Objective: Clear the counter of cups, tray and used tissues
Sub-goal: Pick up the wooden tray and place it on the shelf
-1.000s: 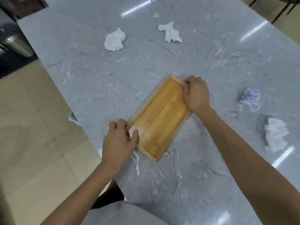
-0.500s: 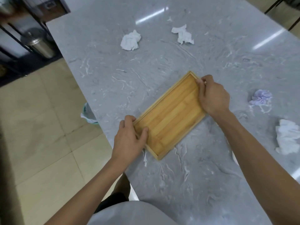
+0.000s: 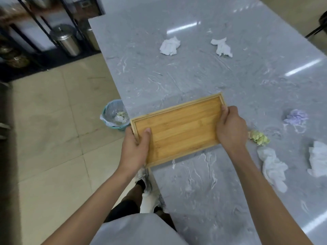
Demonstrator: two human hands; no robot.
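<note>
An empty wooden tray [image 3: 178, 129] hangs over the left edge of the grey marble counter [image 3: 203, 76], held at both short ends. My left hand [image 3: 136, 147] grips its left end with the thumb inside the rim. My right hand [image 3: 230, 128] grips its right end. Crumpled tissues lie on the counter: two white ones at the back [image 3: 169, 46] [image 3: 222, 47], a lilac one [image 3: 296, 117], a yellow-green one [image 3: 259, 137], and two white ones at the right [image 3: 273, 168] [image 3: 318, 159]. No cups are in view.
A small bin [image 3: 115, 115] lined with a plastic bag stands on the tiled floor beside the counter's left edge, with some waste in it. Steel pedal bins [image 3: 66, 39] and a black metal rack [image 3: 31, 23] stand at the back left.
Both hands have brought the tray toward me and to the left, turning it closer to level with the counter edge. It now sticks out past that edge. The view has swung left.
</note>
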